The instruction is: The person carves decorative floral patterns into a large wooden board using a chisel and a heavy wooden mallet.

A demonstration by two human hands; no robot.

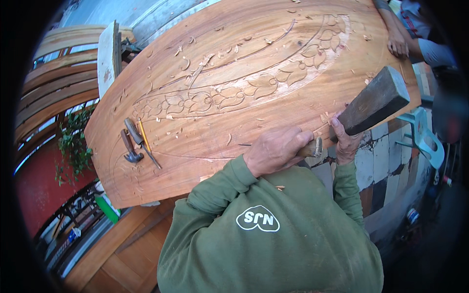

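A broad wooden panel (234,129) lies before me, with a carved band of flowers and leaves (244,93) curving along it. My left hand (276,149) is closed round the wooden handle of a carving chisel (312,147); its thin dark blade points left, low over the panel's near part. My right hand (346,141) grips a mallet with a big, dark, blocky wooden head (373,100), held up near the panel's right end. Most of the mallet's handle is hidden by my fingers and the head.
On the panel's left lie a claw hammer (131,149), another chisel (141,141) and a yellow pencil (144,133). Wood shavings (200,71) are scattered about. Another person's hand (398,46) rests at the far right edge. A pale green plastic chair (427,139) stands right; slatted wood (61,73) is left.
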